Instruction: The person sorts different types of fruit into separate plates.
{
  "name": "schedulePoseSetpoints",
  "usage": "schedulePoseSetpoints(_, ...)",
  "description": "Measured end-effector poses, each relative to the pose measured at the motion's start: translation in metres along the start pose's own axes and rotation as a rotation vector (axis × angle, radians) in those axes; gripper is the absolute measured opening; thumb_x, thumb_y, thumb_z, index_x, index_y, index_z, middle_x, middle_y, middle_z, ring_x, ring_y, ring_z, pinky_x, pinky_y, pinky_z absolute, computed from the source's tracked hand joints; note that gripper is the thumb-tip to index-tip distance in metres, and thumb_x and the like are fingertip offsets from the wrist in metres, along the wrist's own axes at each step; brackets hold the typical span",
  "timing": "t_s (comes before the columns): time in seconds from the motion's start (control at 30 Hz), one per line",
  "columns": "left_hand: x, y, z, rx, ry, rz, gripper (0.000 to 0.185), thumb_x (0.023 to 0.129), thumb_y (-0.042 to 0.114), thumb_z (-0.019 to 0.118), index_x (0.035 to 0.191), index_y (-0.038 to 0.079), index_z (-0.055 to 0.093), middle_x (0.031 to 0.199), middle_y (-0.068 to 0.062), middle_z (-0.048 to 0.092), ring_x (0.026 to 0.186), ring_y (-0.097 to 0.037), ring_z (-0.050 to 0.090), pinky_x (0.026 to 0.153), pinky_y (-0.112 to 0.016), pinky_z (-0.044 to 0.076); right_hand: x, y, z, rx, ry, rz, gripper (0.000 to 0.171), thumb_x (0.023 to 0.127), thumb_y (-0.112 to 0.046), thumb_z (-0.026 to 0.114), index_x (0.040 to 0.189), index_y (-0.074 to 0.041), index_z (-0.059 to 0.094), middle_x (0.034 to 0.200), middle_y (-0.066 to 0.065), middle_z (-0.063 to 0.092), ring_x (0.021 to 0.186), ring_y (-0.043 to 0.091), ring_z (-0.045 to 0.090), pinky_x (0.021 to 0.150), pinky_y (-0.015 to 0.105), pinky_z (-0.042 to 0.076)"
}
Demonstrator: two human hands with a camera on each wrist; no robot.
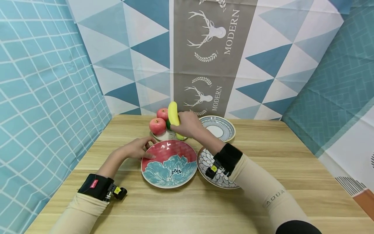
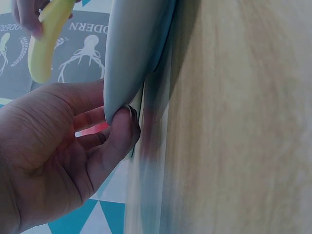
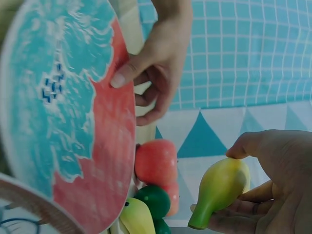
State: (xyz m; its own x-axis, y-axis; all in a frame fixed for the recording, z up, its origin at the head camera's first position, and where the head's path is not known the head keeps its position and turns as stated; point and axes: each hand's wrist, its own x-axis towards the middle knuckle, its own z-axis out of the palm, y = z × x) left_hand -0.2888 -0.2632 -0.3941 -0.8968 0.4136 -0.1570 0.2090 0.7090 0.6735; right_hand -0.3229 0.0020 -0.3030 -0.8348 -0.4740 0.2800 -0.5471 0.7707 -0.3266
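Yellow banana [image 1: 173,113], upper centre of the head view: grasped by your right hand [image 1: 188,124]. Red-and-turquoise floral plate [image 1: 170,167], just below centre: rim pinched by your left hand [image 1: 135,149], thumb uppermost. Two red apples [image 1: 157,126]: left of the banana.

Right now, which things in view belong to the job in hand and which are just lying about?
In the job:
banana, in right grip
red-and-teal flower plate, rim pinched by left grip

Seemingly lying about:
petal-pattern plate
blue-and-white striped plate
fruit plate with red apples, green fruit, yellow fruit
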Motion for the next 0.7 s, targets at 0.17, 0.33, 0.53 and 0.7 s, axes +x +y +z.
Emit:
schedulePoseSetpoints(0.17, 0.000, 0.002, 0.001, 0.014, 0.008, -0.002, 0.054, 0.090, 0.019, 0.086, 0.132, 0.005, 0.056, 0.102, -0.012, 0.066, 0.087, -0.025, 0.063, 0.070, -0.036, 0.059, -0.017, 0.000, 0.001, 0.003, -0.004, -0.053, 0.028, 0.089, -0.035, 0.079, 0.092, -0.012, 0.063, 0.073, 0.001, 0.061, 0.065, 0.018, 0.059, 0.059, 0.029, 0.045)
schedulePoseSetpoints(0.33, -0.001, 0.001, 0.001, 0.021, 0.015, 0.003, 0.054, 0.090, 0.018, 0.087, 0.132, 0.005, 0.056, 0.101, -0.011, 0.066, 0.087, -0.025, 0.062, 0.071, -0.036, 0.057, -0.028, 0.000, 0.006, 0.004, -0.032, -0.103, 0.024, 0.088, -0.029, 0.079, 0.090, -0.012, 0.063, 0.071, -0.001, 0.059, 0.065, 0.016, 0.056, 0.057, 0.028, 0.043)
schedulePoseSetpoints(0.53, -0.001, 0.002, 0.002, 0.020, 0.011, 0.028, 0.054, 0.090, 0.019, 0.086, 0.131, 0.004, 0.056, 0.099, -0.011, 0.065, 0.084, -0.024, 0.063, 0.070, -0.036, 0.057, -0.040, -0.005, 0.011, -0.005, -0.060, -0.146, 0.023, 0.087, -0.029, 0.081, 0.089, -0.015, 0.063, 0.072, -0.003, 0.059, 0.065, 0.015, 0.057, 0.057, 0.028, 0.045)
schedulePoseSetpoints(0.7, -0.002, 0.001, 0.002, 0.029, 0.017, 0.039, 0.053, 0.090, 0.020, 0.087, 0.131, 0.004, 0.056, 0.100, -0.010, 0.064, 0.084, -0.024, 0.062, 0.069, -0.036, 0.057, -0.049, -0.012, 0.014, -0.017, -0.096, -0.162, 0.024, 0.088, -0.031, 0.081, 0.095, -0.016, 0.064, 0.075, -0.004, 0.059, 0.066, 0.014, 0.057, 0.057, 0.027, 0.045)
